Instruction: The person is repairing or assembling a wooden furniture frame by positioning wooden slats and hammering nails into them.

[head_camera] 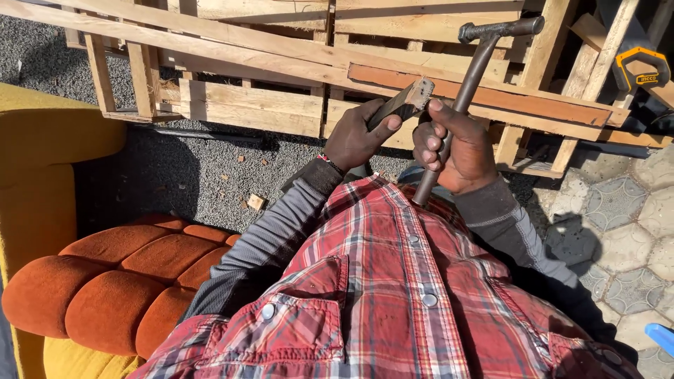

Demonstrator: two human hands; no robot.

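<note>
My left hand grips a small dark block-shaped tool with a pale wooden end, held up in front of my chest. My right hand is closed around the shaft of a long rusty metal hammer, whose head points up and right over the wood. The thumb of my right hand touches the end of the small tool. Both hands are close together above my red plaid shirt.
Stacked wooden pallets and long planks lie across the gravel ahead. An orange tufted cushion on a yellow seat sits at the left. A yellow-and-black handsaw handle rests at the upper right. Patterned paving lies at the right.
</note>
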